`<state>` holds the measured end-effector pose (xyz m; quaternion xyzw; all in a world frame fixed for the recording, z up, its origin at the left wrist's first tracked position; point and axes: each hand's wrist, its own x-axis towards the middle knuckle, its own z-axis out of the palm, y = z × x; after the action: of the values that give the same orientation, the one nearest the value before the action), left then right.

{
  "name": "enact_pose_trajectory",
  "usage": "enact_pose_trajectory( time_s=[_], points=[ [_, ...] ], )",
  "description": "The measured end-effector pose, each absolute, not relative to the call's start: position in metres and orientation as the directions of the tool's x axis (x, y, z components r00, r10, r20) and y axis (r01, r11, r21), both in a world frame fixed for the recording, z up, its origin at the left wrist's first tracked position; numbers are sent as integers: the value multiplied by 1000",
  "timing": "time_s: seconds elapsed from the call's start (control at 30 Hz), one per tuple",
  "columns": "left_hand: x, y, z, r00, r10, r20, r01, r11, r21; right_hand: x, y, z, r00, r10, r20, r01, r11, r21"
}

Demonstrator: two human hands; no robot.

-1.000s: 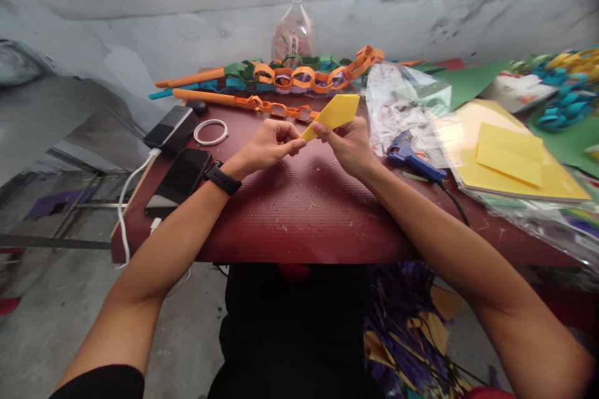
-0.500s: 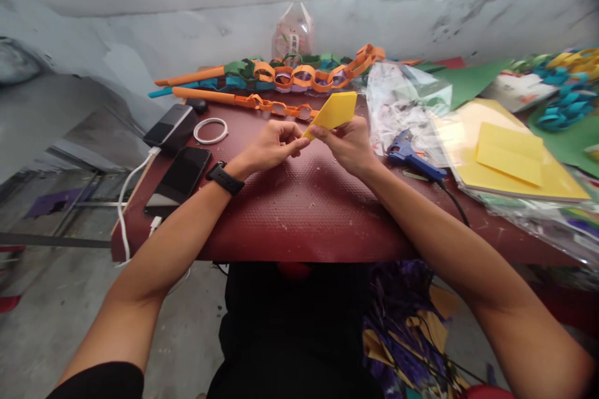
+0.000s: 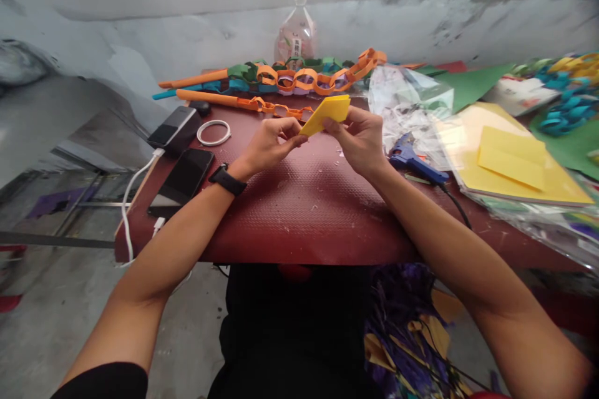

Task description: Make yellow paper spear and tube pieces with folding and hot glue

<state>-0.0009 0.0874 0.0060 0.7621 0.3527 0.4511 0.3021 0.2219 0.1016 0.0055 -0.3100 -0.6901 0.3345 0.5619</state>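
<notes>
while left hand (image 3: 270, 144) and right hand (image 3: 364, 140) pinch yellow paper (image 3: 324, 115), a scuffed wall (image 3: 397, 28) backs the maroon table (image 3: 299, 218)

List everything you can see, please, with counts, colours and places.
Held paper: one folded piece, yellow, in both hands
Paper chains: several, multicoloured, table's back and far right
Bottle: one, clear and pinkish, behind chains
Plastic bag: at least one, clear, right of centre
Glue gun: one, blue, right of hands
Paper sheets: several, mostly yellow and green, right
Phone: one, black, left
Boxy device: one, dark grey, behind phone
Ring: one, white, beside device
Cable: at least one, white, left edge
Table: one, dark red, beneath hands
Scraps: many, purple and tan, below table
Wristband: one, black, left wrist
Left hand: one, bare, paper's lower end
Right hand: one, bare, paper's right side
</notes>
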Motion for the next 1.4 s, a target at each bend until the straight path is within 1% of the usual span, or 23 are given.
enact_pose_trajectory(
  time_s=[0.1, 0.2, 0.33, 0.53, 0.67, 0.8, 0.87, 1.03, 1.13, 1.2, 1.3, 1.4],
  points=[
    [-3, 89, 6, 317, 789, 527, 315, -612, 726, 224, 102, 5, -170, 787, 593, 127, 614, -779],
    [-3, 90, 6, 320, 760, 566, 315, -648, 693, 225, 99, 6, -219, 732, 645, 204, 681, -703],
    [-5, 89, 7, 310, 730, 609, 360, -683, 636, 225, 95, 10, -253, 648, 718, 202, 761, -616],
    [-9, 92, 6, 383, 678, 628, 399, -734, 549, 228, 93, 13, -337, 586, 737, 251, 811, -529],
    [-11, 94, 4, 396, 682, 615, 458, -727, 511, 228, 92, 11, -310, 552, 774, 223, 834, -505],
    [-19, 97, 2, 377, 643, 667, 504, -746, 435, 231, 89, 12, -227, 536, 813, 214, 842, -496],
    [-22, 99, 1, 381, 615, 691, 527, -758, 384, 232, 89, 13, -213, 518, 828, 214, 852, -478],
    [-27, 102, -1, 416, 560, 717, 587, -767, 258, 235, 93, 13, -292, 444, 847, 201, 895, -399],
    [-27, 103, -2, 449, 547, 706, 611, -765, 203, 235, 97, 12, -343, 404, 848, 193, 914, -357],
    [-27, 103, -1, 467, 569, 677, 639, -746, 187, 235, 98, 11, -365, 397, 842, 219, 916, -336],
    [-27, 102, 0, 486, 618, 618, 667, -719, 195, 234, 99, 9, -384, 373, 845, 254, 922, -291],
    [-27, 102, 1, 525, 619, 584, 614, -751, 244, 236, 101, 8, -466, 325, 823, 246, 941, -232]
  ],
)
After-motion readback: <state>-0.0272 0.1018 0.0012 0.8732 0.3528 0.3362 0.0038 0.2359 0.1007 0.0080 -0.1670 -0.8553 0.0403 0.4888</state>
